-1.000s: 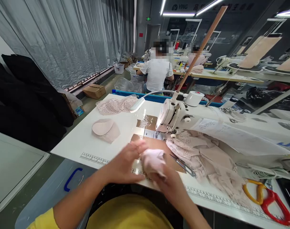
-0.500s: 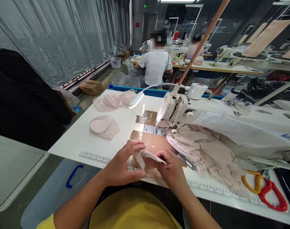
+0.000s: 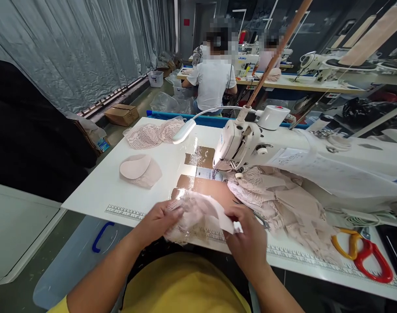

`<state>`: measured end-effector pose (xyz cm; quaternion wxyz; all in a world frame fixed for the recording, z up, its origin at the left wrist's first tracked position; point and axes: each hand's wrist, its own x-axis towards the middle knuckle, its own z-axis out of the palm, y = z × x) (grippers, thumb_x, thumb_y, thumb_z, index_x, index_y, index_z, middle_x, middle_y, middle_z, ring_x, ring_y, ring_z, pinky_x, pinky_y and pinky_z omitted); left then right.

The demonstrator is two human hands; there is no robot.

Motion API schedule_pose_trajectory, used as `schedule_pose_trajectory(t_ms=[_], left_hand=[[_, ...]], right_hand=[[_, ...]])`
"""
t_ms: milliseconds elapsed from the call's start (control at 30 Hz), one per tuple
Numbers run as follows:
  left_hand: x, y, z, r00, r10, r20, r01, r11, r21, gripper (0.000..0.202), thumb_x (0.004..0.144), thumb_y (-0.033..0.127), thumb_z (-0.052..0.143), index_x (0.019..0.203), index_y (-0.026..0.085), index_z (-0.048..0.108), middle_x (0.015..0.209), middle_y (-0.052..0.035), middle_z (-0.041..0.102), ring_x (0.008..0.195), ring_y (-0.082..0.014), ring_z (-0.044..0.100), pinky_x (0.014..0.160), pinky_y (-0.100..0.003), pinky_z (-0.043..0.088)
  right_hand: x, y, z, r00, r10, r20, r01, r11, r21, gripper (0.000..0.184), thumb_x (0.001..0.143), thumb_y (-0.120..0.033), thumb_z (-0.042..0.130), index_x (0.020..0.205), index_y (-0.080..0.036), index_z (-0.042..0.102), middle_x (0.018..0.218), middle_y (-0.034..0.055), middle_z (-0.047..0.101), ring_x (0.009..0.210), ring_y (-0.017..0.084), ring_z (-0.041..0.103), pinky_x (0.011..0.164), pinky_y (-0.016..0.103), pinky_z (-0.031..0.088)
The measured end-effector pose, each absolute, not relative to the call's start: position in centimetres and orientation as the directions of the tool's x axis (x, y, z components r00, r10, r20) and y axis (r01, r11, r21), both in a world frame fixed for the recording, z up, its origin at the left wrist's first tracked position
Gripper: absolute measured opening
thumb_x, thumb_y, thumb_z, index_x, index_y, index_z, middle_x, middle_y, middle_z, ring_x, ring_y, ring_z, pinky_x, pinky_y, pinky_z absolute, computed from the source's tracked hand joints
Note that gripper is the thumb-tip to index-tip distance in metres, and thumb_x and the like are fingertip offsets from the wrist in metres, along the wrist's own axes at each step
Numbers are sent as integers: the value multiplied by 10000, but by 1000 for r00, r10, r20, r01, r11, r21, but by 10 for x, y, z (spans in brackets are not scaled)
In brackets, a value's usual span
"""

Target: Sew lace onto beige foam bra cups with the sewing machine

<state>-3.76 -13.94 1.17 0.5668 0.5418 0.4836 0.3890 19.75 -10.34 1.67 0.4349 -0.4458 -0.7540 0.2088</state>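
Observation:
Between both hands, just above the front of the white sewing table, a pale pink lace bra cup piece is spread out. My left hand pinches its lacy left side, thumb on top. My right hand grips the smooth right end; a small white bit shows by the fingers. Behind the piece stands the sewing machine, its needle area lit. A pair of thread snips lies partly hidden behind my right hand. Left of the needle rests another bra cup, and a lace piece is further back.
Right of the needle is a heap of pink lace pieces. Red-and-yellow-handled scissors lie at the right front edge. A lamp hangs over the table. A clear bin stands below left. A co-worker sits ahead.
The lace piece, folded up before, is now opened out wider. My left hand has shifted left and closed on its edge, and my right hand has moved slightly right.

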Motion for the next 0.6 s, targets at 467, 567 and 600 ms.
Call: schedule_pose_trajectory(t_ms=[467,567,600], left_hand=[[-28,-145,14,392,907,-153,-38,183,982,689,711,335,734,1346,208,498,1160,-110,589,992,-251,582,810,-317,477],[-23,-148,12,460,865,-200,-121,284,951,435,726,254,672,1145,142,638,923,-62,656,843,-220,601,749,-296,465],[-22,-149,11,425,880,-212,-134,293,947,383,718,213,659,1093,139,659,883,-44,657,820,-204,594,735,-278,455]], right_hand=[[183,-112,0,-616,744,-260,-202,-467,-861,230,700,-367,739,746,-194,594,703,-16,622,627,150,555,604,276,459],[182,-111,-5,-418,883,-212,-317,-361,-877,333,628,-297,802,720,-221,492,642,-69,528,553,102,466,526,215,403],[183,-109,-7,-358,913,-196,-330,-320,-888,365,612,-285,815,736,-229,477,632,-79,498,542,94,442,512,202,386]])
